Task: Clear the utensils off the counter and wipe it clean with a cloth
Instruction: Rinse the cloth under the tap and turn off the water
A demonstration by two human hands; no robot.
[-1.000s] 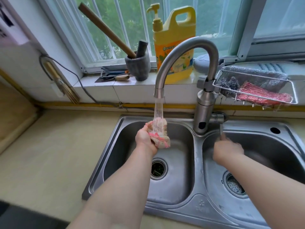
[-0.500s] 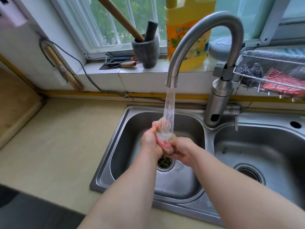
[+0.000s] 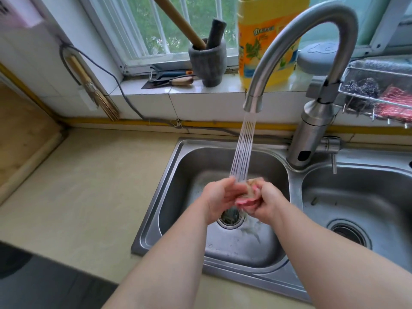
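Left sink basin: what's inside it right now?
Both hands, left and right, wring a pink cloth under the faucet stream. The drain strainer below is partly hidden by them.

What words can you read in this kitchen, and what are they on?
None can be read for sure.
Yellow detergent bottle: a line of teal characters on the orange label, too blurred to read.
Paper on the wall, top left: dark marks, cut off and blurred.
Grey round lid: a raised outline, not letters that I can tell.

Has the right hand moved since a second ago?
Yes. The right hand left the tap handle by the right basin and crossed to the left basin, now gripping the cloth.
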